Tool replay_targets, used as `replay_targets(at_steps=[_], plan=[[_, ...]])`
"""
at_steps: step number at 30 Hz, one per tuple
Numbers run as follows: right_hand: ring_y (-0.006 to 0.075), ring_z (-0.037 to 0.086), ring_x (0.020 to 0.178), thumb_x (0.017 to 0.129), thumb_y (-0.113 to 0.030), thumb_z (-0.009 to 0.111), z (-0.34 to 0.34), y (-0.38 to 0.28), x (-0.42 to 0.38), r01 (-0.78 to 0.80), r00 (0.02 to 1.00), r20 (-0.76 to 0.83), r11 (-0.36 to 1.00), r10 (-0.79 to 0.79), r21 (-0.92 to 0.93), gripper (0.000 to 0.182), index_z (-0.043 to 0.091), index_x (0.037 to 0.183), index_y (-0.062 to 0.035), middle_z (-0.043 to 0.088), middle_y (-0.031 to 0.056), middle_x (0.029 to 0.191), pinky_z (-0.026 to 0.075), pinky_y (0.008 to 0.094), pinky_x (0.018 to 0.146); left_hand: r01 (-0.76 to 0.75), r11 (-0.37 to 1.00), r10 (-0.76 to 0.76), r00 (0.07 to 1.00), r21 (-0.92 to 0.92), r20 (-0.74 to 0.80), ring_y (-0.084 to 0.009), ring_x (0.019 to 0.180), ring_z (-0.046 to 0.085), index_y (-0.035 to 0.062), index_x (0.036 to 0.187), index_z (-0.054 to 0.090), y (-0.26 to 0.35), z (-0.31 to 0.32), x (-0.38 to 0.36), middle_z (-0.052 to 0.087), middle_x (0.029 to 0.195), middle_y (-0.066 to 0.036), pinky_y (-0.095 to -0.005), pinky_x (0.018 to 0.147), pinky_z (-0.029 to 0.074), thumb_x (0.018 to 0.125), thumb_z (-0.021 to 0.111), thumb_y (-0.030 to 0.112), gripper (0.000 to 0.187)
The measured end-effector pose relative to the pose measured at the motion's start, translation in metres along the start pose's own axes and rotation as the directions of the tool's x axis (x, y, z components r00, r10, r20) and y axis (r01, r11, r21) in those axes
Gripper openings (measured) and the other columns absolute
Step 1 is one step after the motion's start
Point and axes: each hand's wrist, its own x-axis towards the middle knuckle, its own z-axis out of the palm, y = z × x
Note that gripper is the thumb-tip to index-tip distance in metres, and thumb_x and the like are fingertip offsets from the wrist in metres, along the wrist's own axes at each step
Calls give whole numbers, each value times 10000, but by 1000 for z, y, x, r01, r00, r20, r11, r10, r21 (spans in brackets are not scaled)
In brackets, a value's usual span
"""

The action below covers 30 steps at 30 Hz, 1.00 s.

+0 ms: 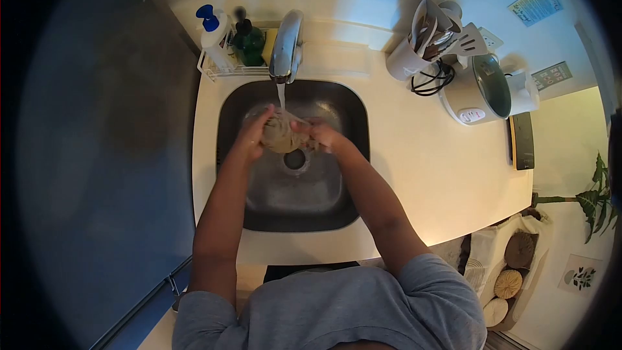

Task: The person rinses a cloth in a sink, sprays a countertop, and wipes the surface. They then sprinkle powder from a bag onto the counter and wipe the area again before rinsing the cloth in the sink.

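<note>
Under the faucet, a thin stream of water runs down onto a beige, rounded thing with darker streaks, blurred and wet. My left hand grips its left side, thumb up near the stream. From the right, my right hand closes its fingers on the thing's other edge, where a pale, loose part shows; I cannot tell what kind of thing it is. Both hands are over the dark metal sink, above the round drain.
Behind the sink, a wire rack holds a white pump bottle, a green bottle and a yellow sponge. On the right of the counter stand a utensil holder, a black cord and a rice cooker.
</note>
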Motion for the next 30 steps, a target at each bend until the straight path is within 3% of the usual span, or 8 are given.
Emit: replay_targets(at_steps=[3,7,9,11,17,21,27,30], plan=[[219,530,992,745,-481,620,-19,-15,-11,-22,975,-194,820,-109,-572,664,459,1189,-14,551,110,1103,412,356,860,-11,986,34,991,-166,133,-191,889,586,65,990,563,-4,-26,7,583,1007,-78,-337,772,478,796,609,372,366],[181,581,828,791,-327,596,46,-17,-14,359,913,-15,786,-407,504,336,616,942,-27,618,82,937,445,288,695,73,844,12,988,-532,155,-206,946,567,83,1061,520,-54,-8,37,558,1054,-100,-367,823,467,812,564,399,404],[246,589,762,748,-305,611,76,10,2,597,763,-168,779,-625,-191,275,618,796,-34,618,113,860,444,324,673,89,825,18,983,-558,183,-214,936,573,87,1061,521,-80,-3,60,559,1052,-104,-367,825,467,822,545,407,400],[283,584,711,714,-282,628,100,9,-2,542,671,-132,605,-729,-583,262,617,750,-23,612,122,785,442,335,698,579,620,294,455,-530,841,-203,922,564,99,1084,501,-108,-17,94,556,1015,-71,-347,805,468,823,526,415,410],[346,550,658,636,-248,648,57,-9,26,384,361,-150,294,-920,-875,240,579,626,-19,561,176,687,433,383,639,132,921,-77,984,-367,163,-155,906,534,98,1096,469,-55,38,28,530,952,-44,-345,736,468,819,512,375,394],[357,566,676,635,-263,639,90,15,14,472,487,30,234,-873,-850,240,615,681,-28,582,189,730,451,411,607,271,705,128,860,-655,494,-162,853,571,89,1059,492,-96,-4,81,553,957,-52,-359,725,492,846,488,359,343],[327,583,659,665,-210,634,54,5,34,210,519,-392,558,-760,-803,193,598,648,-21,589,161,677,454,379,612,104,968,-90,993,-228,71,-177,845,580,102,1024,518,-68,13,42,570,950,-44,-350,758,484,846,491,314,278],[352,577,668,681,-282,601,73,16,28,394,348,-125,266,-929,-879,230,623,677,-52,589,175,700,459,400,608,139,958,-130,990,-252,51,-143,755,572,107,911,549,-62,14,37,560,854,-27,-297,634,482,842,489,315,227]])
